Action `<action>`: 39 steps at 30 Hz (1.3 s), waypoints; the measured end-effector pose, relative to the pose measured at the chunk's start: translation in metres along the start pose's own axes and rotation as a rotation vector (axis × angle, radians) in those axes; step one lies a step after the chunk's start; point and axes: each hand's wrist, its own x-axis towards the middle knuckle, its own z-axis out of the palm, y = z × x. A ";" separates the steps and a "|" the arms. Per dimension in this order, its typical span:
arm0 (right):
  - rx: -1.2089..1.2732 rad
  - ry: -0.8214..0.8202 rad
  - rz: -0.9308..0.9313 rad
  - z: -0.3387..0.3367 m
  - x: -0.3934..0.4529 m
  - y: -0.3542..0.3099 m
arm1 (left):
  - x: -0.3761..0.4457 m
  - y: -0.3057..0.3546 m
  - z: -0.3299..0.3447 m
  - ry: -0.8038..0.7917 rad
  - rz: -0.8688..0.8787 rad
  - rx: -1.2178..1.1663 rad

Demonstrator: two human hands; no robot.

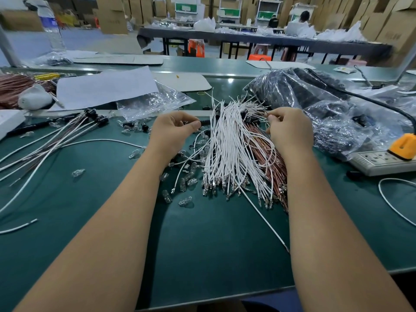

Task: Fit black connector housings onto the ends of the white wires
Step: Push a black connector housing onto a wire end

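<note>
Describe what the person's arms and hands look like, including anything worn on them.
Both forearms are bare as far as the frame shows: no sleeves in view. The left hand and right hand wear no gloves, and no watch, bracelet or ring is visible. The fingers are uncovered, with no tape or finger cots. No markings show on either arm.

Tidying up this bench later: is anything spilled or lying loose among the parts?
Yes. Small clear glass bulbs lie scattered loose on the green mat, beside the white wire bundle and one stray further left, apart from the rest.
</note>
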 end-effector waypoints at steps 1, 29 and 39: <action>-0.011 0.000 0.002 0.001 0.000 0.000 | 0.000 0.000 0.000 -0.001 0.001 0.004; 1.657 -0.245 0.358 0.022 -0.014 -0.093 | 0.006 -0.003 -0.012 0.284 -0.052 -0.176; 1.855 -0.285 0.525 0.060 -0.026 -0.087 | 0.005 -0.007 -0.014 0.194 -0.007 0.084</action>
